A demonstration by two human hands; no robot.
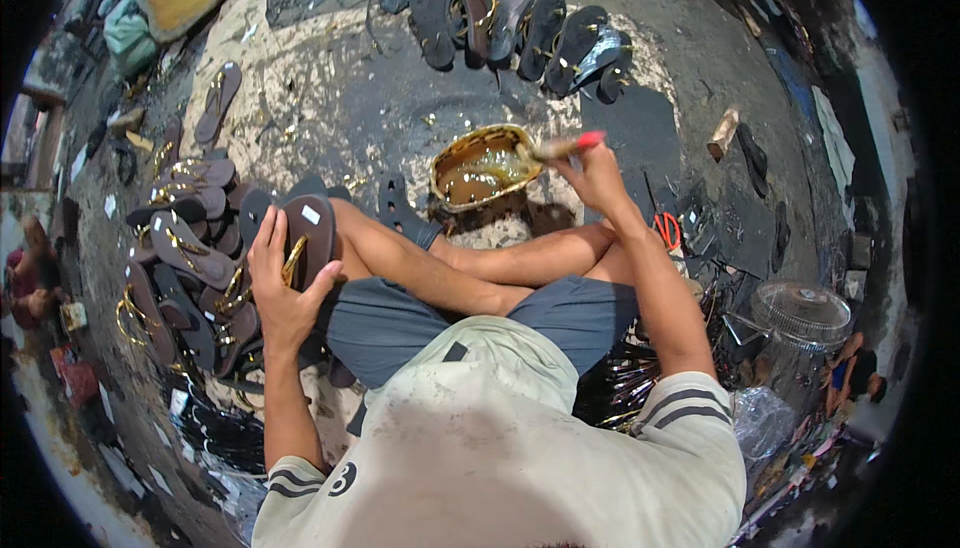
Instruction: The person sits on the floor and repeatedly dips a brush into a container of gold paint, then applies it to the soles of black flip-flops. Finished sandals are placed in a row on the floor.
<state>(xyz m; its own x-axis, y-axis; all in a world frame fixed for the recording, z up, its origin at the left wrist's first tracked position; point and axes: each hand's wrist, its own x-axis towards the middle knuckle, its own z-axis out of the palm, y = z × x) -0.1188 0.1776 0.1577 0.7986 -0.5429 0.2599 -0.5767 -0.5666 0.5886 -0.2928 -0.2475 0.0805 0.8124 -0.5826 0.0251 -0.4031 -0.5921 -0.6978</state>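
Label (pixel 312 215), white, on brown sandal (pixel 318 238)

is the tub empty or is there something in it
Not empty: glossy brownish liquid shows inside the tub; how deep, I cannot tell.

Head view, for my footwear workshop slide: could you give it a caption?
Right hand holding a brush at a container of brownish liquid, left hand touching a brown sandal.
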